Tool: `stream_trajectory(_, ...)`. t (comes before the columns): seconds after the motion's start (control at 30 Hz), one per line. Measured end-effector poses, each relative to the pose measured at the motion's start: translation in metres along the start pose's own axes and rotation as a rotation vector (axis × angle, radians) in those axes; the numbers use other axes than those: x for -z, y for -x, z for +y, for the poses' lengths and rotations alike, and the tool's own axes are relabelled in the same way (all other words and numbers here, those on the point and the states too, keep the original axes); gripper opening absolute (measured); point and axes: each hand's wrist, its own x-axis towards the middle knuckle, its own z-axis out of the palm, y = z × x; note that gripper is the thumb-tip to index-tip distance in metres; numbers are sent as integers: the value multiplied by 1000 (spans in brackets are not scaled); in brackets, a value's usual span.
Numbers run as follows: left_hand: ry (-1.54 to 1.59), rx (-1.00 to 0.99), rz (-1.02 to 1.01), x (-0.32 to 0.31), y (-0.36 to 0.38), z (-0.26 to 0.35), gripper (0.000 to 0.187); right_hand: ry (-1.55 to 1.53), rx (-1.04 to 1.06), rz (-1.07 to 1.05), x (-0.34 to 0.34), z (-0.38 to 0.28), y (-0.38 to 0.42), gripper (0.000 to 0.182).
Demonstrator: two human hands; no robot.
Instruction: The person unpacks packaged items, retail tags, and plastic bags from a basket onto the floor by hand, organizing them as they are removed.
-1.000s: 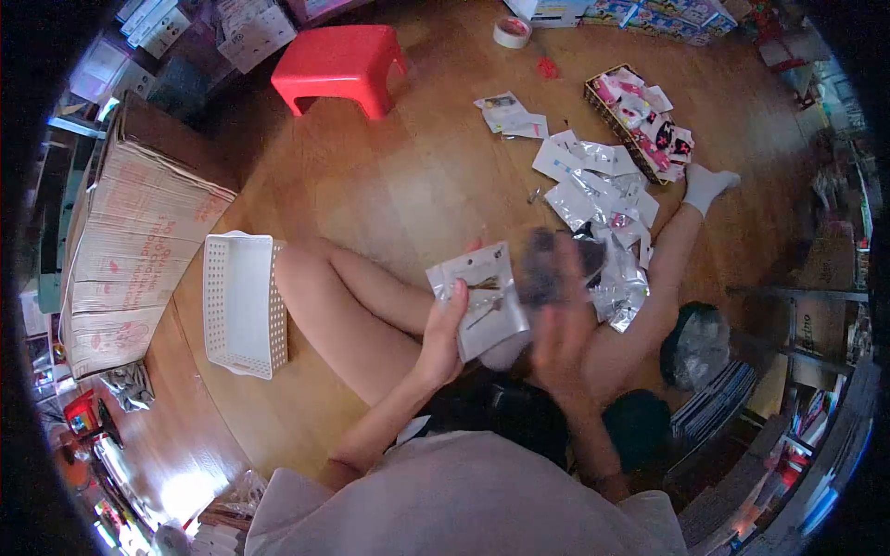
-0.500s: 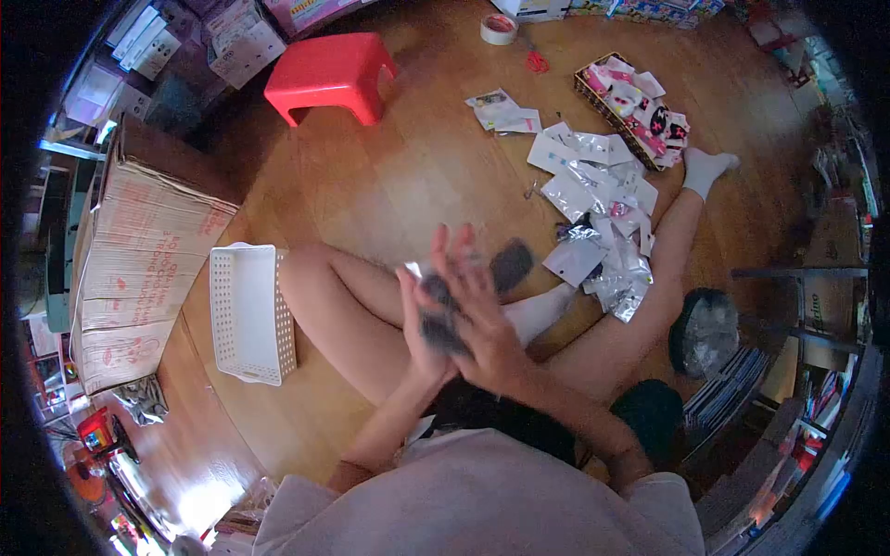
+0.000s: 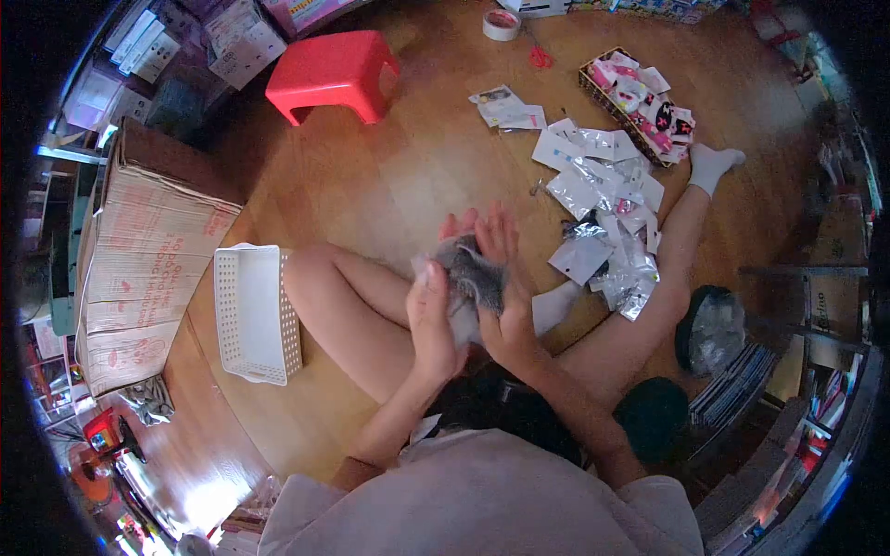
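A soft, dark grey cloth piece is held between my two hands, over my lap. My left hand grips its left side, thumb on top. On the other side my right hand holds the cloth against its palm, fingers stretched forward. Something pale and see-through, like thin plastic, shows beside my left thumb. Part of the cloth is hidden by the hands. White-and-clear packets lie in a pile on the floor, right of my hands.
A white perforated basket stands by my left knee. Ahead are a red stool, a tape roll, red scissors and a wicker basket of pink packets. A cardboard box stands at the left.
My hands have turned from crossed over each other to side by side. The grey cloth, blurred and stretched out to the right before, is now bunched between the palms.
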Motion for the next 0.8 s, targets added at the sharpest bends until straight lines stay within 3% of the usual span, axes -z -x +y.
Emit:
stream_trajectory(0.07, 45, -23, 72, 4, -7, 7, 58, -71, -119, -62, 6, 10, 13, 50)
stream_trajectory(0.17, -190, 81, 175, 30, -16, 19, 52, -100, -669, 51, 33, 27, 24, 49)
stream_trajectory(0.2, -275, 137, 192, 38, -18, 23, 51, -188, -763, 111, 45, 40, 29, 50)
stream_trajectory(0.27, -302, 317, 6, 70, -21, 16, 48, -368, -946, 237, 66, 64, 36, 53)
stream_trajectory(0.3, -318, 407, -87, 69, -21, 17, 47, -552, -869, 346, 71, 49, 29, 53)
stream_trajectory(0.4, -378, 417, -401, 47, -2, 12, 40, -668, -900, 417, 76, 49, 30, 49)
stream_trajectory(0.5, -478, 172, -678, 45, 6, -18, 36, -739, -914, 204, 78, 15, 21, 48)
stream_trajectory(0.6, -444, 192, -634, 51, -2, -15, 34, -651, -946, 169, 77, 16, 25, 32)
stream_trajectory(0.7, -450, 357, -660, 64, -7, -6, 32, -582, -370, -264, 97, 41, 15, 25)
stream_trajectory(0.73, -496, 361, -713, 62, -9, -2, 31, -527, -328, -327, 101, 42, 12, 26)
stream_trajectory(0.8, -724, 153, -949, 52, -20, 2, 29, -418, -241, -453, 106, 37, 4, 28)
